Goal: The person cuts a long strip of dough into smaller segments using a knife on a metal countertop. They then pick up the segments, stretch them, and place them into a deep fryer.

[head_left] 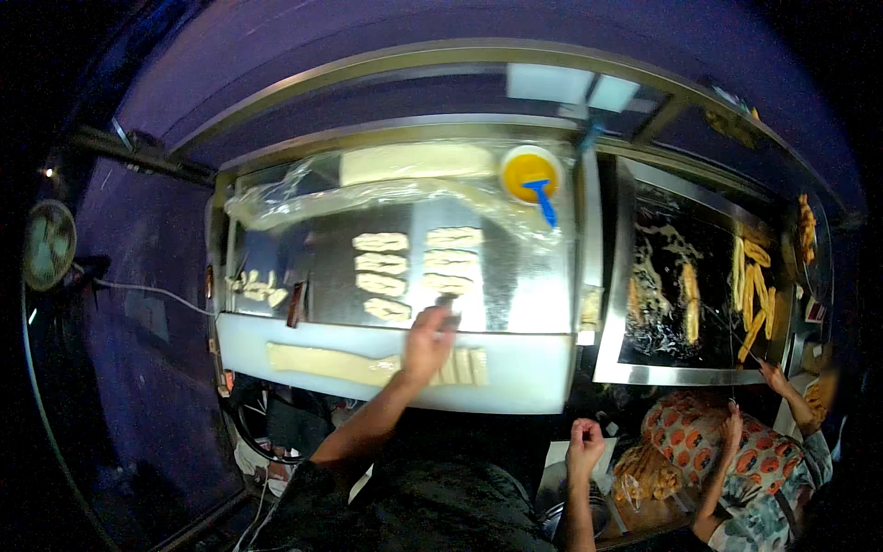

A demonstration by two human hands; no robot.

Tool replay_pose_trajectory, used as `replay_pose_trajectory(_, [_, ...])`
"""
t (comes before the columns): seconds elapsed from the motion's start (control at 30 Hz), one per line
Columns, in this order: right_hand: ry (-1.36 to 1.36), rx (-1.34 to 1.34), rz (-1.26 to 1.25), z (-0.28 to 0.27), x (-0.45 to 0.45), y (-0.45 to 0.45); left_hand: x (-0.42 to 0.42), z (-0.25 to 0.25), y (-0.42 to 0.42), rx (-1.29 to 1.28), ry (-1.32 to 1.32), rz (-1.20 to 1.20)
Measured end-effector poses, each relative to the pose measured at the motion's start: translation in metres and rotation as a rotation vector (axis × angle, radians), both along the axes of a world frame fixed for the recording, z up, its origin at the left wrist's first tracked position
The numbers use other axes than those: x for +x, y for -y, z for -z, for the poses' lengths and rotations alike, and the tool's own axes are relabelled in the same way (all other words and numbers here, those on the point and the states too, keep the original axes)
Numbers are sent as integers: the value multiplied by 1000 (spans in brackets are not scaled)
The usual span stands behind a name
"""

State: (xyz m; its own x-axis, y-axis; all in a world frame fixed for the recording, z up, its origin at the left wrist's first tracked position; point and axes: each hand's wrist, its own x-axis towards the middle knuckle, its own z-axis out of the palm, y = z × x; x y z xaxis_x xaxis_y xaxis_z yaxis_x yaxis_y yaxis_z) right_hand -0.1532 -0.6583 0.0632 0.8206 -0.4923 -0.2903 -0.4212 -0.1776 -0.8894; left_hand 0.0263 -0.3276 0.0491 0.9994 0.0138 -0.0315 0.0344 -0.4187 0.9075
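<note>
My left hand (426, 345), blurred, hovers over the strip of flattened dough (324, 362) and hides part of it. A dark blur lies at its fingertips; I cannot tell whether it is held. Under and beside the hand, the strip's right end is cut into narrow pieces (469, 366) on a white cutting board (524, 376). Beyond the board, twisted dough pieces (381, 263) lie in two columns on a steel worktop (500, 276). My right hand (585, 445), fingers curled closed, is below the board's right end; nothing shows in it.
An orange-yellow liquid fills a bowl (524, 172) with a blue brush (541, 200). Plastic film (331, 203) partly covers a dough slab (417, 164). Right, dough sticks (690, 303) fry in an oil vat (610, 362), where another person's hand (776, 378) holds a thin tool. Dough scraps (259, 288) lie left.
</note>
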Motion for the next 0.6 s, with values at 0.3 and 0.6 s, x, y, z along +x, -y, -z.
replay_pose_trajectory(0.3, [-45, -26, -271, -6, 15, -165, -16, -1, -313, 910, -101, -417])
replay_pose_trajectory(0.6, [-185, 32, -491, -34, 49, -240, -42, 19, -244, -1, -74, -364])
